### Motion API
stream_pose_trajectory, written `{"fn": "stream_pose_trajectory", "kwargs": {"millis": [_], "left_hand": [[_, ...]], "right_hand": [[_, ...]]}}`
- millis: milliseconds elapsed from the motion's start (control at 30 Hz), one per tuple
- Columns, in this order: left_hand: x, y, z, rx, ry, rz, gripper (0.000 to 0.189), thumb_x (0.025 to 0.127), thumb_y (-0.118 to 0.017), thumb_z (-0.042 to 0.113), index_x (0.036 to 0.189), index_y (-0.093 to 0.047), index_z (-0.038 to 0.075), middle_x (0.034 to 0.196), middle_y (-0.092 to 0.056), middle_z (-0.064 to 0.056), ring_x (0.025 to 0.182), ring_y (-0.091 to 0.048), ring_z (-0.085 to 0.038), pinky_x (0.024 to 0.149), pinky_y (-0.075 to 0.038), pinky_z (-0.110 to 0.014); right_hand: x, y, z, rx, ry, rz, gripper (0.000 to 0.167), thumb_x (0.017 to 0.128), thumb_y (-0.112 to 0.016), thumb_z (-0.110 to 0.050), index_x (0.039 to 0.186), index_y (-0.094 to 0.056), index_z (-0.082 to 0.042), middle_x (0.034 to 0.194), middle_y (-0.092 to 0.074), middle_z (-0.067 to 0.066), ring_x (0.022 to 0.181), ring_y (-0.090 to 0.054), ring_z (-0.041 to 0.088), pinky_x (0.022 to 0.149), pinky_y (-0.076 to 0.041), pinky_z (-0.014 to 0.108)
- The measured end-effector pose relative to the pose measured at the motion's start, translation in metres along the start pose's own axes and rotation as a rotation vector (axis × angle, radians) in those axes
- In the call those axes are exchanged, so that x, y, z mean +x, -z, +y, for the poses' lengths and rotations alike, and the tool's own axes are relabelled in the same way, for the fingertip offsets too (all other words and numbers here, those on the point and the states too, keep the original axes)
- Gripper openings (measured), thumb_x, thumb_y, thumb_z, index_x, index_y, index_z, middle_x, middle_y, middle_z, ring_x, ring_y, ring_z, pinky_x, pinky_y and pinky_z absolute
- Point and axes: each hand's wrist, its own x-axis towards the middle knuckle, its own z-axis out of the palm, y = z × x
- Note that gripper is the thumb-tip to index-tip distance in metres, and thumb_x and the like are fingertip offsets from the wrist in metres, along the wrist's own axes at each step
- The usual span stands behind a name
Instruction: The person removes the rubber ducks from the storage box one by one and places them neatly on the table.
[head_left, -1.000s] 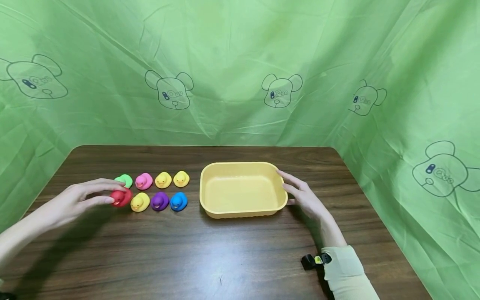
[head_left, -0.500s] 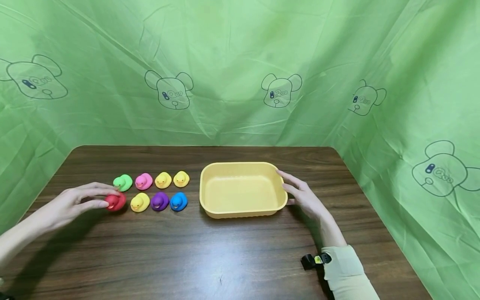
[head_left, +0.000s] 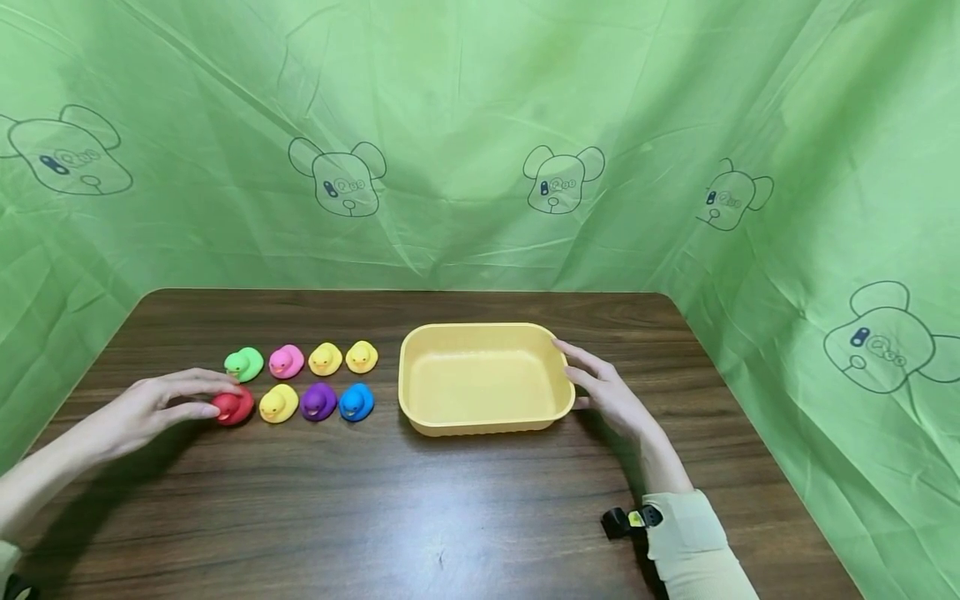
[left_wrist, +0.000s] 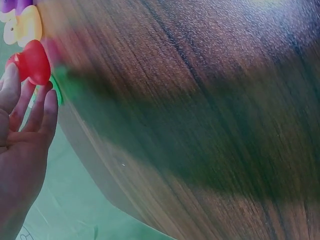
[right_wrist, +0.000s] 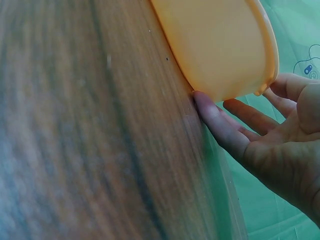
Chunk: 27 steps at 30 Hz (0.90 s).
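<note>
My left hand [head_left: 161, 408] pinches a red rubber duck [head_left: 234, 406] between thumb and fingertips, at the left end of the front row of ducks. In the left wrist view the red duck [left_wrist: 36, 62] sits between the thumb and the other fingers. Just behind it is a green duck [head_left: 244, 364], and to its right a yellow duck [head_left: 279, 403]. My right hand [head_left: 611, 400] rests against the right end of a yellow plastic basin [head_left: 486, 429], its fingers fairly straight. The right wrist view has those fingertips touching the basin's end wall [right_wrist: 225, 60].
The front row continues with a purple duck [head_left: 318, 402] and a blue duck [head_left: 356, 402]. Behind stand a pink duck [head_left: 287, 362] and two small yellow ducks, one [head_left: 325, 359] beside the other [head_left: 362, 357]. Green cloth [head_left: 450, 233] surrounds the wooden table [head_left: 337, 517].
The red duck in my left hand has moved left and slightly toward me, from in front of the green duck to the front row's left end. My right hand and the basin have stayed put.
</note>
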Motion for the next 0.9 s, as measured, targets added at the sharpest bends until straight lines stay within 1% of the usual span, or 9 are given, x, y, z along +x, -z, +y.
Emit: {"fn": "stream_pose_trajectory", "kwargs": {"millis": [200, 367, 500, 633, 700, 767, 900], "left_hand": [[-0.0001, -0.0018, -0.0034, 0.028, -0.013, -0.018, 0.043, 0.086, -0.075, -0.004, 0.123, -0.073, 0.018, 0.129, -0.066, 0.017, 0.127, -0.043, 0.024, 0.099, -0.029, 0.004], [0.0006, -0.0046, -0.007, 0.033, -0.031, -0.009, 0.045, 0.083, -0.077, -0.005, 0.121, -0.074, 0.018, 0.127, -0.067, 0.017, 0.126, -0.043, 0.024, 0.1, -0.028, 0.004], [0.0009, -0.0056, -0.0093, 0.031, -0.045, 0.003, 0.047, 0.082, -0.077, -0.007, 0.122, -0.074, 0.018, 0.13, -0.066, 0.021, 0.127, -0.044, 0.024, 0.101, -0.029, 0.003], [0.0012, -0.0058, -0.0104, 0.029, -0.055, -0.002, 0.047, 0.083, -0.076, -0.007, 0.123, -0.073, 0.017, 0.133, -0.063, 0.024, 0.129, -0.042, 0.024, 0.102, -0.028, 0.004], [0.0018, -0.0054, -0.0102, 0.029, -0.049, -0.01, 0.046, 0.084, -0.075, -0.007, 0.124, -0.073, 0.017, 0.134, -0.063, 0.024, 0.13, -0.041, 0.025, 0.102, -0.028, 0.004], [0.0024, -0.0054, -0.0092, 0.02, -0.035, -0.01, 0.046, 0.085, -0.075, -0.006, 0.124, -0.073, 0.017, 0.133, -0.064, 0.021, 0.129, -0.042, 0.024, 0.102, -0.029, 0.004], [0.0026, -0.005, -0.0077, 0.017, -0.016, -0.022, 0.044, 0.087, -0.075, -0.004, 0.125, -0.072, 0.018, 0.133, -0.065, 0.021, 0.129, -0.041, 0.025, 0.102, -0.028, 0.004]], "right_hand": [[0.0001, -0.0002, -0.0002, -0.003, 0.001, -0.003, 0.052, 0.11, -0.048, -0.022, 0.161, -0.036, -0.022, 0.166, -0.034, 0.012, 0.126, -0.059, 0.014, 0.086, -0.063, 0.04], [-0.0001, -0.0003, -0.0001, -0.006, -0.001, 0.0, 0.052, 0.11, -0.047, -0.021, 0.161, -0.036, -0.022, 0.164, -0.035, 0.014, 0.131, -0.057, 0.023, 0.085, -0.063, 0.04], [-0.0004, -0.0003, -0.0003, -0.004, -0.001, 0.0, 0.052, 0.11, -0.048, -0.021, 0.161, -0.036, -0.021, 0.163, -0.036, 0.016, 0.129, -0.058, 0.021, 0.085, -0.063, 0.04], [-0.0005, -0.0003, -0.0008, -0.004, -0.003, 0.002, 0.053, 0.11, -0.048, -0.021, 0.161, -0.036, -0.022, 0.163, -0.037, 0.016, 0.128, -0.058, 0.019, 0.086, -0.063, 0.04], [-0.0004, -0.0004, -0.0009, -0.003, -0.003, 0.004, 0.052, 0.11, -0.048, -0.02, 0.161, -0.036, -0.021, 0.163, -0.037, 0.016, 0.13, -0.057, 0.023, 0.085, -0.063, 0.039], [-0.0002, -0.0002, -0.0007, -0.003, -0.003, 0.004, 0.052, 0.11, -0.048, -0.02, 0.161, -0.036, -0.022, 0.163, -0.037, 0.016, 0.133, -0.055, 0.027, 0.085, -0.063, 0.04], [0.0002, 0.0004, 0.0011, -0.005, -0.003, 0.004, 0.052, 0.11, -0.048, -0.021, 0.161, -0.036, -0.022, 0.165, -0.036, 0.014, 0.134, -0.055, 0.025, 0.086, -0.063, 0.04]]}}
